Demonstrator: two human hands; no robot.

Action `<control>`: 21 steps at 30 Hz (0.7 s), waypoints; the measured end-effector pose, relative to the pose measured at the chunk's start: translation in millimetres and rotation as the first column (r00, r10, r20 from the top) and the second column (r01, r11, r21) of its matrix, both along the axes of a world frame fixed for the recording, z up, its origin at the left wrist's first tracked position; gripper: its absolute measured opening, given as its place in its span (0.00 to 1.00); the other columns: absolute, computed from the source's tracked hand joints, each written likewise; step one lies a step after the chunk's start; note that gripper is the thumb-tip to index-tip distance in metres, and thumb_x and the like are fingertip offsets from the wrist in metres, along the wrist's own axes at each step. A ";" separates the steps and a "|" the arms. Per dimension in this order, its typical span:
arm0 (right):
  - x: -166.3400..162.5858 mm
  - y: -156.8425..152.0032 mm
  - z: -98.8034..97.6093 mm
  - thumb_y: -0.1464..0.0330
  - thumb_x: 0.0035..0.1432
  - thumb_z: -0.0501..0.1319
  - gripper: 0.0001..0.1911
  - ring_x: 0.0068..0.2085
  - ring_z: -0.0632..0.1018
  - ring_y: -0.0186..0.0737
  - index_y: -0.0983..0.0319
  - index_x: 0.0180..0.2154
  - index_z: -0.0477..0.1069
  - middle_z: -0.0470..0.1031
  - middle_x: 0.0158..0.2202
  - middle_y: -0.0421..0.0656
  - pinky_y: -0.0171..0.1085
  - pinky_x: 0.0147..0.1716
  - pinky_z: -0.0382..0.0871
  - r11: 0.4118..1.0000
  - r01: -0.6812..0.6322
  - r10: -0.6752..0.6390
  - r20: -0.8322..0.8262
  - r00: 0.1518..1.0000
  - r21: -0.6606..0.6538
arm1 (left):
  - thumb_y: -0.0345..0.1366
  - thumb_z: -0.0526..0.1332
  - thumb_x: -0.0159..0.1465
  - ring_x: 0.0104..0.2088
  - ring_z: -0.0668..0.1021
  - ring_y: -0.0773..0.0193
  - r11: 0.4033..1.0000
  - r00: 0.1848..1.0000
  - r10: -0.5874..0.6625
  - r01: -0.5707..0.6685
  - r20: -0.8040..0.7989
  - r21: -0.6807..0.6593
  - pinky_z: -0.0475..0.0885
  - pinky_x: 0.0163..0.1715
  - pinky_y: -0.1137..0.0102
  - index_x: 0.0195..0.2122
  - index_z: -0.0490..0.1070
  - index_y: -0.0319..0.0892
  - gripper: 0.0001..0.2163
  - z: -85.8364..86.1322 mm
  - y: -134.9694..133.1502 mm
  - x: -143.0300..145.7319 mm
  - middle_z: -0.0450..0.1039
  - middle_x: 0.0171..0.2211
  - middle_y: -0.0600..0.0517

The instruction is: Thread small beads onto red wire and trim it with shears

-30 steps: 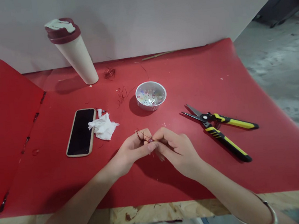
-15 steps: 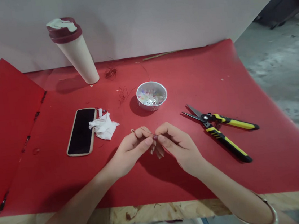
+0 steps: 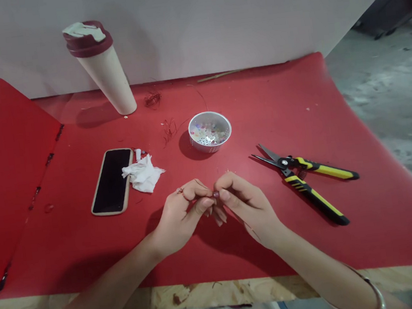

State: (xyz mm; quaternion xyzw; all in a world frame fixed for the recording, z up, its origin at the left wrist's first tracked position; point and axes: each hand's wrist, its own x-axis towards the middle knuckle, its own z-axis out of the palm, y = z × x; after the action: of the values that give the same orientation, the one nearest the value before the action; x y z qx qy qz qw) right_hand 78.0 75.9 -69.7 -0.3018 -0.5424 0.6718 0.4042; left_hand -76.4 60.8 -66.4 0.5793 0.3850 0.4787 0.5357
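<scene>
Above the red table covering, a small dark purple bead (image 3: 216, 194) sits between the fingertips of both hands. My right hand (image 3: 253, 210) pinches the bead between thumb and forefinger. From the left, my left hand (image 3: 182, 218) is closed too, thumb and forefinger tips together against the bead's side, on what looks like the thin red thread, mostly hidden by the fingers. A ring is on one left finger. Just beyond the hands stands a small perforated metal bowl (image 3: 211, 146) with clear and coloured beads inside.
Black-and-yellow shears (image 3: 302, 173) lie blades apart on the right. To the left are a phone (image 3: 111, 182), a crumpled tissue (image 3: 144, 174) and an upright red board (image 3: 9, 173). A lidded tumbler (image 3: 108, 76) stands at the back near tangled red thread (image 3: 152, 99).
My left forefinger and thumb have shifted, with the forefinger now reaching the bead's side. Both hands have sunk slightly. The thread arching over the fingers shows less than before.
</scene>
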 end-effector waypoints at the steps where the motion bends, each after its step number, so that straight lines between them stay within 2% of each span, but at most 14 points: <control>1: -0.4 0.1 -0.1 0.64 0.62 0.53 0.09 0.22 0.69 0.31 0.60 0.31 0.62 0.66 0.23 0.36 0.34 0.24 0.64 1.000 -0.003 0.003 -0.003 1.000 0.001 | 0.40 0.55 0.63 0.24 0.70 0.69 1.000 1.000 0.004 -0.004 0.024 -0.019 0.66 0.27 0.72 0.29 0.66 0.41 0.09 -0.7 0.2 0.1 0.66 0.25 0.53; 6: -0.9 1.5 1.7 0.65 0.64 0.49 0.09 0.23 0.70 0.30 0.60 0.32 0.62 0.67 0.22 0.35 0.33 0.27 0.64 1.000 -0.013 0.012 0.026 1.000 0.028 | 0.38 0.56 0.62 0.24 0.69 0.70 0.987 0.980 -0.009 0.041 0.196 -0.157 0.66 0.26 0.73 0.29 0.66 0.40 0.09 -6.8 3.9 -1.5 0.64 0.24 0.54; 10: 0.4 2.0 4.5 0.64 0.64 0.50 0.09 0.24 0.70 0.31 0.60 0.32 0.61 0.69 0.24 0.37 0.32 0.27 0.65 0.994 -0.010 -0.011 0.188 0.982 0.111 | 0.38 0.57 0.62 0.24 0.68 0.71 0.980 0.969 -0.011 0.060 0.247 -0.190 0.66 0.26 0.74 0.27 0.66 0.39 0.09 -9.5 7.3 -2.2 0.63 0.24 0.54; 15: 2.5 2.1 4.5 0.65 0.63 0.50 0.07 0.23 0.70 0.32 0.59 0.33 0.61 0.68 0.22 0.36 0.31 0.23 0.63 0.953 -0.029 -0.125 0.477 0.870 0.302 | 0.38 0.57 0.62 0.24 0.68 0.72 0.982 0.977 0.008 0.033 0.215 -0.187 0.66 0.25 0.74 0.27 0.66 0.39 0.09 -7.2 8.6 -1.8 0.63 0.25 0.54; 18: 3.1 2.3 4.3 0.67 0.62 0.50 0.06 0.21 0.69 0.31 0.58 0.33 0.62 0.68 0.22 0.36 0.30 0.22 0.61 0.920 -0.033 -0.193 0.525 0.829 0.390 | 0.39 0.57 0.61 0.24 0.68 0.71 0.986 0.988 0.016 0.011 0.156 -0.167 0.66 0.25 0.74 0.27 0.66 0.39 0.10 -5.8 8.3 -2.2 0.63 0.24 0.54; 21: 3.2 2.9 6.4 0.68 0.61 0.51 0.06 0.24 0.70 0.31 0.58 0.32 0.63 0.70 0.24 0.37 0.30 0.24 0.63 0.883 -0.013 -0.258 0.509 0.821 0.468 | 0.39 0.56 0.62 0.24 0.68 0.71 0.993 0.992 0.008 0.007 0.123 -0.120 0.65 0.26 0.74 0.27 0.67 0.39 0.09 -6.0 8.2 -3.9 0.64 0.24 0.54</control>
State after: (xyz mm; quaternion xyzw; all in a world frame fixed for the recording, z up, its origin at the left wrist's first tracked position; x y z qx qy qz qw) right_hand 81.2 78.7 -63.3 -0.4172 -0.7559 0.3812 0.3306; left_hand -80.3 69.0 -72.3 0.5152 0.3798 0.4895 0.5922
